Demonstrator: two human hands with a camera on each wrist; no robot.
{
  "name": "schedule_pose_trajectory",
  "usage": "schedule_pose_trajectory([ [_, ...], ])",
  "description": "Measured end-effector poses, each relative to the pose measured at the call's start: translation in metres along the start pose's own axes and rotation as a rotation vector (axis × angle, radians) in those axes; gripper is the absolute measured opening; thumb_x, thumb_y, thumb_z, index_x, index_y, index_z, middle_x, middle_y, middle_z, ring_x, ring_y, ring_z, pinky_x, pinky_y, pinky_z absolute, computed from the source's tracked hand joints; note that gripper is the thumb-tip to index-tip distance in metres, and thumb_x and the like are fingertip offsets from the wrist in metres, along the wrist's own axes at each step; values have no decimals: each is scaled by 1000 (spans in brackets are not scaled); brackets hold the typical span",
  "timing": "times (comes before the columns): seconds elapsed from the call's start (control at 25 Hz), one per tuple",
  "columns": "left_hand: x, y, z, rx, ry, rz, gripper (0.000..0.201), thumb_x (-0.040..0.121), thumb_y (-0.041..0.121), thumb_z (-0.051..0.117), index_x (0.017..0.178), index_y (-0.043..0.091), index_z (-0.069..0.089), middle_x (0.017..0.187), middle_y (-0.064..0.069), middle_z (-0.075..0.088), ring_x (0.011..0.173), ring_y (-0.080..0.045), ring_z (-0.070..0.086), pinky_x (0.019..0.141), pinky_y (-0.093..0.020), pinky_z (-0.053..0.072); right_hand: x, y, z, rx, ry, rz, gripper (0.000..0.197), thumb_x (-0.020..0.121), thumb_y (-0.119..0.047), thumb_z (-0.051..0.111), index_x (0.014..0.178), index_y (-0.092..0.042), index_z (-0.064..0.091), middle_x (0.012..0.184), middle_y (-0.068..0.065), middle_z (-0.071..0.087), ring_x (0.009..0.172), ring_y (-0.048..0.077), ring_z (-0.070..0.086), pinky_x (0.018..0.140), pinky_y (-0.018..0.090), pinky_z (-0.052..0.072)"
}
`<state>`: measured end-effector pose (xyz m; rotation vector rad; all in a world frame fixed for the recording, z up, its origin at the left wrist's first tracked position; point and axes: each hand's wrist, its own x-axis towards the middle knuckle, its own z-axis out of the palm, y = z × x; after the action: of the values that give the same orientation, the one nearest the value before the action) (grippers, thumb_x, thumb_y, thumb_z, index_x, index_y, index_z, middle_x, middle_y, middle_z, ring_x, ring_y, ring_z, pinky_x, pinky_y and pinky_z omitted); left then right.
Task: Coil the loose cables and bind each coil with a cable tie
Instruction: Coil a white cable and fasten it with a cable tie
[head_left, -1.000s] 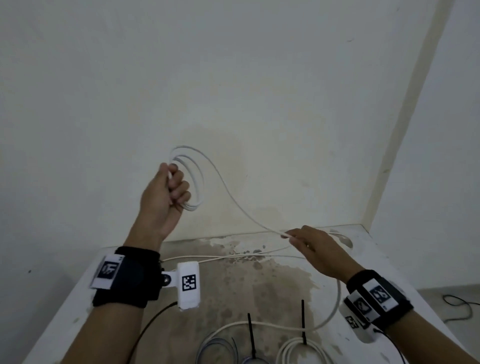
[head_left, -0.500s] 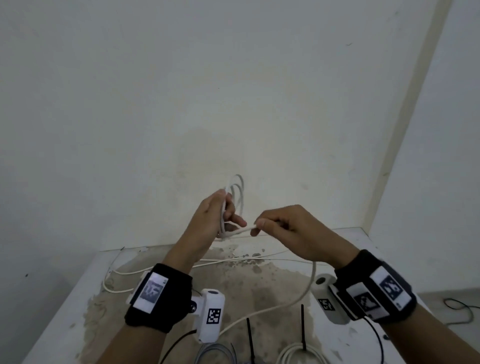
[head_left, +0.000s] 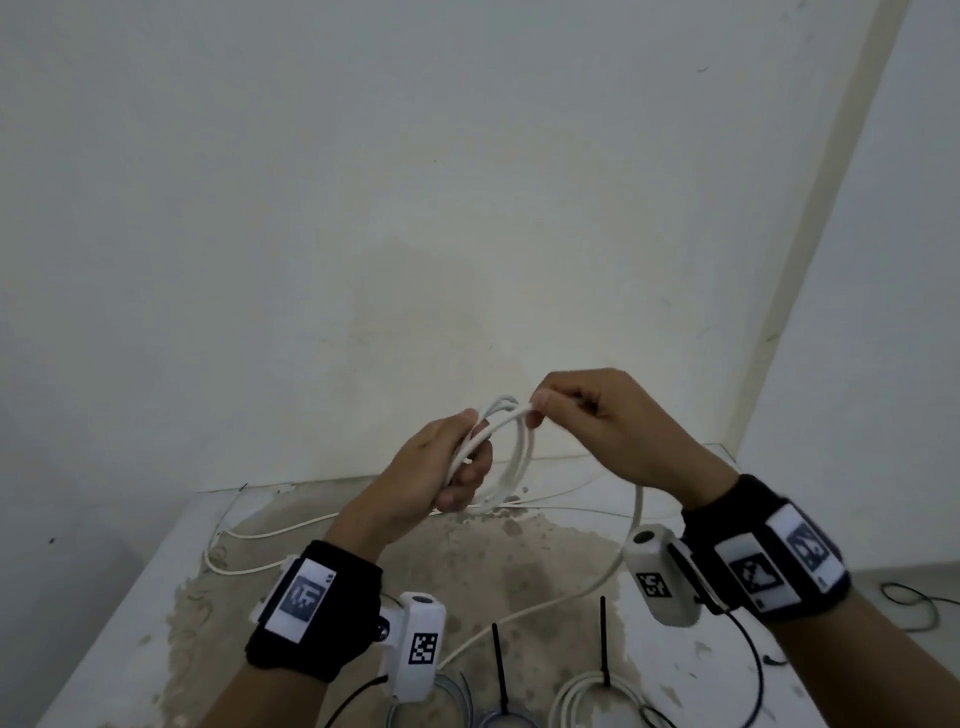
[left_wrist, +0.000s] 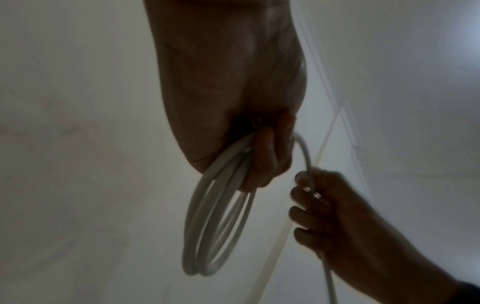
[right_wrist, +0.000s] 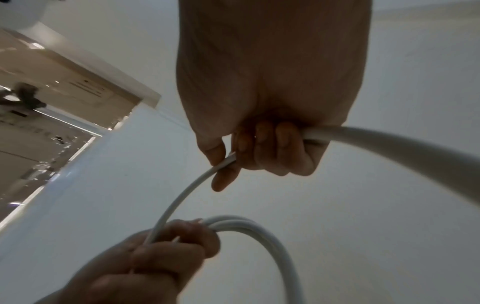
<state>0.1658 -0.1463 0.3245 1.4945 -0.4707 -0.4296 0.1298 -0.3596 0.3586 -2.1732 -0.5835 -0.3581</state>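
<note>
**Head view: another loop brought in to the coil**

Head view showed the two hands meeting in front of the wall, where a second earlier they had been spread wide, the right one low near the bench at about 4 o'clock from the left. The left hand (head_left: 434, 470) kept its grip clamped round the white coil (head_left: 511, 452), fingers curled over several gathered turns. The right hand (head_left: 605, 423) had risen and come in to just beside it, at about 2 o'clock, pinching the running cable (head_left: 631, 525) between thumb and forefinger at the top of the coil. That suggested one more turn was being laid on, so the coiling of this cable was well along but not finished.

From the right hand the cable dropped in a slack curve toward 6 o'clock and ran across the stained bench (head_left: 156, 587); a fair length lay there uncoiled. Binding could not sensibly start until that tail was taken up.

Near the bench's front edge lay a coil already bound (head_left: 582, 691), a black cable tie (head_left: 604, 644) standing up from it, and a second black tie (head_left: 498, 670) at 9 o'clock from it on a greyish coil. Thin loose wires (head_left: 270, 532) trailed along the back of the bench, under the hands; the tail could snag on these as it was drawn up.
</note>
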Motion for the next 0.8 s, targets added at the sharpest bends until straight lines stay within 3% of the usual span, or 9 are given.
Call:
schedule_pose_trajectory([
  [0.08,0,-1,1,-258,-107,-92,36,101,32,32,75,12,46,50,3,30,32,-6,20,38,-21,15,7,17,0,18,73,49,20,99,-32,59,84,-22,69,56,-5,39,52,9,31,53,26,28],
  [0.2,1,1,8,-479,-197,-160,34,99,34,35,73,16,48,48,6,28,31,-4,19,35,-20,15,12,35,11,104,155,115,21,100,-34,56,88,-20,66,67,5,51,62,9,42,65,28,38],
  [0.32,6,0,16,-643,-113,-117,36,97,39,38,71,17,47,47,7,29,31,-5,15,34,-19,10,4,38,31,266,150,240,41,106,-45,35,93,-28,70,71,-11,62,61,4,44,60,20,37],
  [0.4,10,-3,21,-666,-9,-72,39,99,43,37,71,18,45,48,7,28,30,-4,18,34,-19,10,-1,38,43,352,108,282,46,105,-50,30,98,-26,68,70,-6,61,56,8,40,54,22,36],
  [0.52,12,-13,24,-385,144,31,42,102,44,32,80,14,50,52,5,30,36,-7,27,38,-20,22,0,43,46,316,178,227,40,105,-44,38,88,-16,62,59,-2,43,55,15,37,54,33,35],
  [0.64,11,-19,17,81,241,169,42,107,31,27,109,9,63,60,-1,48,56,-17,54,58,-25,47,3,47,40,246,184,205,39,105,-42,40,85,-15,60,56,-4,42,51,11,38,52,26,36],
  [0.72,10,-14,9,88,240,94,41,106,25,28,113,13,66,73,-6,61,66,-23,61,71,-36,52,4,49,37,203,140,196,37,105,-40,41,84,-16,60,55,-5,41,49,9,37,51,21,34],
  [0.8,11,-9,3,12,221,-31,42,102,26,31,109,12,70,83,-11,67,67,-28,61,73,-43,52,5,51,37,173,75,188,37,105,-37,43,84,-14,61,55,-4,41,49,9,36,50,20,33],
])
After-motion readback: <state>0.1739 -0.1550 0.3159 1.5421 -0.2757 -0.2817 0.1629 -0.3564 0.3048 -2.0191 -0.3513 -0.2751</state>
